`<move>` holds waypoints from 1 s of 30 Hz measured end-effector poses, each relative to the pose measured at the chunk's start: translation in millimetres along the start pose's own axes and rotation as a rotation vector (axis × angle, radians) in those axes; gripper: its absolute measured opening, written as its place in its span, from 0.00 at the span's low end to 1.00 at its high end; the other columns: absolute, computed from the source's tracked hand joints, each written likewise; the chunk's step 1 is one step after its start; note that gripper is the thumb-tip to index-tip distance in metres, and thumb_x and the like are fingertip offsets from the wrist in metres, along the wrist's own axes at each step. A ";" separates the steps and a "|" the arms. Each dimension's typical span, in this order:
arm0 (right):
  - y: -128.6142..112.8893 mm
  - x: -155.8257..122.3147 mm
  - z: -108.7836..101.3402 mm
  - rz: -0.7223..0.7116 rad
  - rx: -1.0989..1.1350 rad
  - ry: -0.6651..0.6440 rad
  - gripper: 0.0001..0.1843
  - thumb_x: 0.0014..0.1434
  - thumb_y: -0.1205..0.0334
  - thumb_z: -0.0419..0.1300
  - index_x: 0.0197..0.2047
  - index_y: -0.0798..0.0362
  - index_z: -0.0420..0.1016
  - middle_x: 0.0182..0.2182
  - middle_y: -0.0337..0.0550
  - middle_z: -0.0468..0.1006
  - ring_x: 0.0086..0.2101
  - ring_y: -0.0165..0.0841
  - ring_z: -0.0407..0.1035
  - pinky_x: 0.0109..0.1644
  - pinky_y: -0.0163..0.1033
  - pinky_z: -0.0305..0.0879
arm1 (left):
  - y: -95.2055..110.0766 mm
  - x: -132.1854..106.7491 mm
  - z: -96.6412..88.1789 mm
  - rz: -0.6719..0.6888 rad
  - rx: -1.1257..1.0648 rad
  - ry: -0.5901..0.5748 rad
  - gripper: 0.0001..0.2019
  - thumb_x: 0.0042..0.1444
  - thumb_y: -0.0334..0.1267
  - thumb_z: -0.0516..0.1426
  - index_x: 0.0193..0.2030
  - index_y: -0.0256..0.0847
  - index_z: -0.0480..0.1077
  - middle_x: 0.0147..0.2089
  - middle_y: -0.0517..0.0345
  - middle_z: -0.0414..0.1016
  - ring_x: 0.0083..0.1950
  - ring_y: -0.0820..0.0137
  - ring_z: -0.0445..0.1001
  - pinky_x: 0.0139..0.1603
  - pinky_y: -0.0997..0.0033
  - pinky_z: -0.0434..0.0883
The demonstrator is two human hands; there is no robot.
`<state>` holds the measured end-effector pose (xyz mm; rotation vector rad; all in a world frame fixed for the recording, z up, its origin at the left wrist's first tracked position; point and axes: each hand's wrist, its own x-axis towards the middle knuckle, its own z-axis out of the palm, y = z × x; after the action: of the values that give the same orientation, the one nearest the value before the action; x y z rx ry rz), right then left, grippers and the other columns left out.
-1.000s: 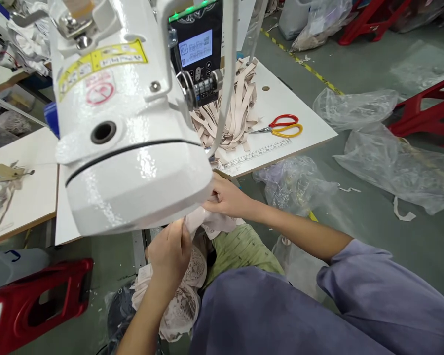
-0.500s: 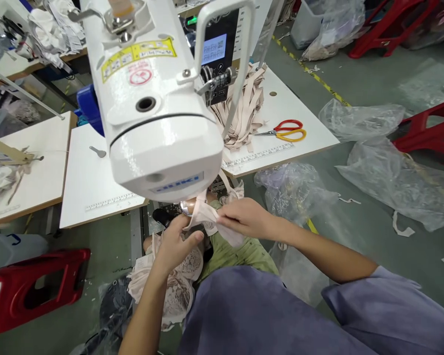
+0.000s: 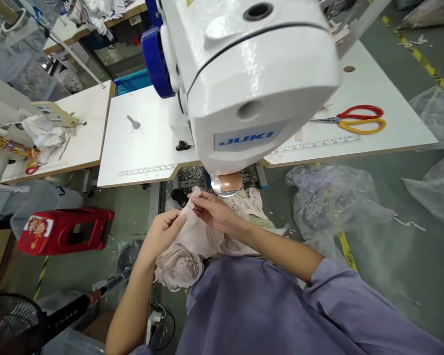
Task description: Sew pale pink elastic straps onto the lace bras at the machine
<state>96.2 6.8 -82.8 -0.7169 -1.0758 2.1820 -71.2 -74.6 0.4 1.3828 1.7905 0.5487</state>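
My left hand (image 3: 163, 231) pinches the edge of a pale pink lace bra (image 3: 192, 234) between thumb and fingers. Close beside it, my right hand (image 3: 217, 213) has its fingertips closed on the top edge of the same bra, where a narrow band stands up. More pale pink lace (image 3: 179, 266) is bunched on my lap below the hands. Just beyond my right hand is the sewing machine's rounded metal bed end (image 3: 227, 183), under the white machine head (image 3: 259, 93). Fabric and fingers hide the exact seam being held.
Scissors with red and yellow handles (image 3: 358, 120) lie on the white table's right part (image 3: 395, 111). A small grey tool (image 3: 133, 122) is on the left part. A red stool (image 3: 68, 230) and a fan (image 3: 15, 323) stand left. Plastic bags (image 3: 336, 197) lie on the floor at right.
The view has swung and come nearer the machine. Both hands have drawn the bra away from the bed end, to its left. My right hand has shifted its grip to the bra's upper edge.
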 end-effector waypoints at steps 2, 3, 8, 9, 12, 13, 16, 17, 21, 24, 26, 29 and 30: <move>13.5 1.4 -1.0 -0.035 0.015 0.139 0.19 0.60 0.45 0.63 0.45 0.51 0.74 0.32 0.38 0.73 0.32 0.29 0.68 0.43 0.37 0.70 | -15.3 8.3 11.4 -0.019 0.110 0.210 0.14 0.63 0.48 0.55 0.37 0.39 0.73 0.36 0.54 0.74 0.39 0.65 0.71 0.39 0.68 0.67; 18.5 -1.2 -3.5 -0.084 -0.037 0.186 0.16 0.60 0.47 0.64 0.43 0.51 0.73 0.33 0.37 0.73 0.33 0.30 0.69 0.44 0.37 0.70 | -22.3 11.8 20.6 -0.035 0.109 0.331 0.13 0.61 0.47 0.56 0.39 0.39 0.73 0.39 0.52 0.75 0.43 0.64 0.72 0.41 0.67 0.68; 38.5 -21.5 -23.2 -0.396 -0.661 0.194 0.08 0.64 0.57 0.59 0.39 0.52 0.73 0.38 0.44 0.75 0.41 0.37 0.70 0.48 0.44 0.68 | -41.9 25.1 79.6 -0.078 -0.303 0.239 0.19 0.61 0.52 0.56 0.38 0.36 0.74 0.35 0.52 0.77 0.39 0.65 0.75 0.41 0.68 0.72; 41.3 -25.0 -27.6 -0.455 -0.793 0.160 0.07 0.64 0.58 0.58 0.39 0.52 0.74 0.39 0.47 0.75 0.42 0.38 0.70 0.48 0.45 0.68 | -42.0 26.7 88.1 -0.074 -0.345 0.206 0.20 0.63 0.53 0.54 0.40 0.36 0.75 0.36 0.52 0.78 0.39 0.66 0.76 0.41 0.68 0.72; 42.6 -34.5 -41.0 -0.514 -1.008 0.067 0.09 0.65 0.57 0.58 0.37 0.52 0.76 0.37 0.47 0.76 0.39 0.37 0.71 0.44 0.43 0.69 | -35.3 26.5 97.4 -0.062 -0.382 0.256 0.20 0.66 0.51 0.52 0.47 0.36 0.75 0.43 0.50 0.80 0.46 0.65 0.77 0.48 0.68 0.72; 40.2 -37.2 -44.8 -0.513 -1.028 0.067 0.10 0.66 0.55 0.59 0.38 0.52 0.76 0.34 0.44 0.76 0.35 0.35 0.70 0.40 0.40 0.69 | -31.3 24.6 95.8 -0.047 -0.359 0.272 0.19 0.66 0.50 0.52 0.47 0.37 0.76 0.44 0.51 0.80 0.46 0.66 0.76 0.49 0.68 0.71; 25.1 -42.2 -50.2 -0.553 -1.065 0.115 0.13 0.67 0.52 0.58 0.47 0.51 0.77 0.31 0.41 0.77 0.27 0.30 0.69 0.32 0.36 0.67 | -17.3 16.1 86.4 0.015 -0.245 0.241 0.17 0.67 0.48 0.52 0.42 0.38 0.77 0.37 0.55 0.79 0.39 0.69 0.75 0.42 0.71 0.70; 18.6 -42.4 -49.6 -0.574 -1.087 0.122 0.15 0.68 0.53 0.57 0.51 0.51 0.76 0.33 0.43 0.79 0.28 0.30 0.70 0.33 0.36 0.67 | -13.1 13.3 83.9 0.022 -0.235 0.214 0.17 0.67 0.48 0.53 0.42 0.38 0.77 0.35 0.56 0.79 0.37 0.69 0.75 0.40 0.72 0.69; -3.1 -37.6 -42.1 -0.572 -1.115 0.081 0.16 0.70 0.56 0.55 0.56 0.50 0.75 0.43 0.46 0.80 0.33 0.32 0.74 0.37 0.37 0.71 | -4.0 7.3 81.8 -0.054 -0.372 0.191 0.16 0.66 0.49 0.54 0.46 0.40 0.77 0.37 0.56 0.79 0.39 0.69 0.75 0.40 0.73 0.70; -5.1 -33.9 -39.4 -0.539 -1.066 0.123 0.12 0.68 0.57 0.58 0.51 0.50 0.77 0.41 0.44 0.81 0.35 0.33 0.74 0.39 0.38 0.71 | -3.5 9.3 85.9 -0.081 -0.422 0.184 0.16 0.66 0.49 0.53 0.44 0.40 0.76 0.36 0.56 0.77 0.39 0.69 0.74 0.40 0.74 0.69; 1.4 -33.9 -39.1 -0.550 -1.050 0.177 0.09 0.67 0.60 0.59 0.48 0.50 0.78 0.39 0.43 0.82 0.37 0.34 0.75 0.40 0.38 0.71 | -3.0 13.6 90.2 -0.074 -0.416 0.186 0.16 0.67 0.49 0.52 0.42 0.40 0.76 0.35 0.56 0.76 0.38 0.69 0.73 0.39 0.74 0.68; 16.5 -37.2 -41.7 -0.672 -1.091 0.228 0.08 0.67 0.61 0.58 0.42 0.49 0.80 0.36 0.42 0.82 0.37 0.33 0.75 0.42 0.37 0.71 | 0.9 22.8 97.2 -0.040 -0.340 0.234 0.19 0.67 0.51 0.51 0.36 0.39 0.73 0.33 0.57 0.75 0.37 0.69 0.72 0.39 0.73 0.68; 20.1 -37.5 -45.9 -0.721 -1.129 0.209 0.09 0.67 0.61 0.58 0.40 0.49 0.80 0.36 0.42 0.82 0.37 0.33 0.76 0.42 0.37 0.72 | 2.5 26.3 98.9 -0.032 -0.300 0.249 0.19 0.66 0.52 0.52 0.34 0.39 0.73 0.32 0.57 0.74 0.36 0.68 0.72 0.38 0.72 0.68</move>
<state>147.6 -6.6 -116.0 -0.7830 -2.0333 0.7639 6.6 -61.5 -64.9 1.1156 1.8289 0.9650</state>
